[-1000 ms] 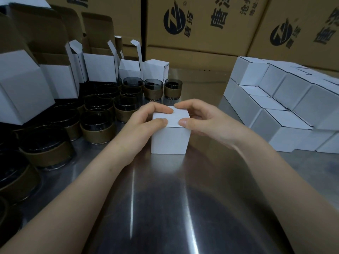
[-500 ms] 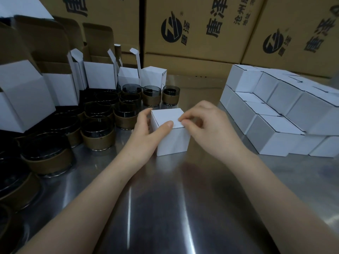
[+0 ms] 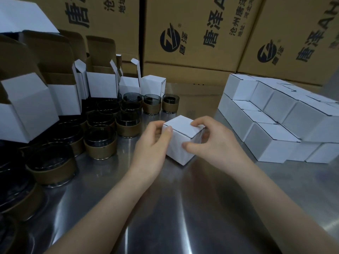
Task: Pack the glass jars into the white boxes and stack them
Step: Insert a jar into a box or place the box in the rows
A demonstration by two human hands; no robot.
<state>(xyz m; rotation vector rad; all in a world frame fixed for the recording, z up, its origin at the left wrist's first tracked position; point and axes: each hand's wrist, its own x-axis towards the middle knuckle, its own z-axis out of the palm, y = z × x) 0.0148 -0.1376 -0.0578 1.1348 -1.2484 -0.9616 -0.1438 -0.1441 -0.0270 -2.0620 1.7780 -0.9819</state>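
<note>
Head camera looks down over two bare forearms reaching forward across a shiny steel table (image 3: 165,208). Between the hands sits one closed white box (image 3: 180,143), turned corner-on to the viewer, its base at or just above the table; whether it is lifted cannot be told. The left hand (image 3: 152,142) grips its left side, thumb on the near face and fingers curled behind. The right hand (image 3: 211,142) grips the right side, thumb low on the near face and fingers hooked over the top far corner. The box is roughly cubic, with no clear long axis, and its contents are hidden.

The stack of closed boxes (image 3: 275,114) lies to the right of the held box and a little farther away, near but not touching. The right hand is the nearer one, so the next move is probably a carry to the right.

Counts: one box in hand; at least ten closed boxes in the stack, in two tiers, running out of frame. On the left, well over a dozen glass jars (image 3: 100,143) with brown bands crowd together, too dark to count exactly. Behind them stand at least five open white boxes (image 3: 101,85) with raised flaps. At least three brown cartons (image 3: 192,33) form the back wall.
</note>
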